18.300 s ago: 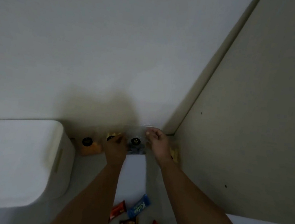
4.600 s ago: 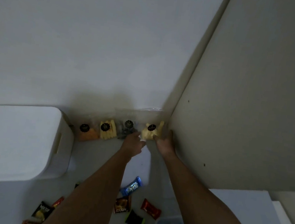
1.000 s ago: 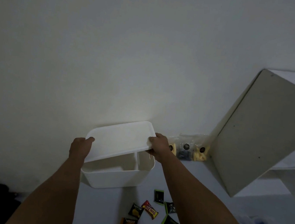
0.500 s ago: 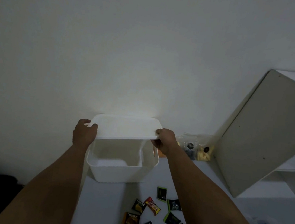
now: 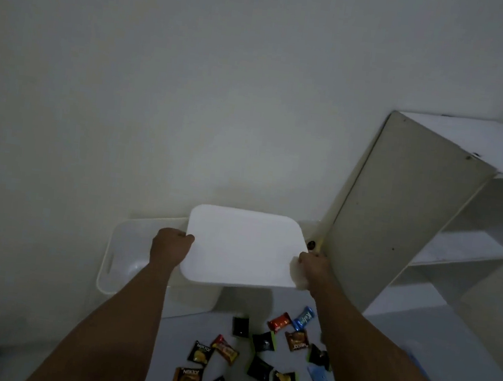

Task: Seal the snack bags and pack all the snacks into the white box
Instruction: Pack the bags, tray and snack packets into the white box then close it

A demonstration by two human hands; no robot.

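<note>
- Both hands hold the lid (image 5: 242, 247) level above the desk (image 5: 261, 313): the left hand (image 5: 170, 245) grips its left edge with curled fingers, the right hand (image 5: 310, 267) grips its right edge.
- The lid is off the box (image 5: 130, 255), which stands open at the back left by the wall; its right part is hidden behind the lid.
- Step in hand, as I judge it: put the lid aside so the box can be filled.
- To do it well, keep the lid flat and set it on bare desk, not on the loose snacks (image 5: 256, 357) strewn in front and not against the shelf (image 5: 397, 222) just to the right.
- A spot near the box but clear of its mouth would suit, so neither hand has to reach over it while packing.
- Let go with both hands only when the lid rests fully on the desk.
- One sealed bag (image 5: 311, 244) peeks out between the lid and the shelf; the rest of the bags are hidden behind the lid, so mind them when lowering it.
- Nothing appears packed yet.
</note>
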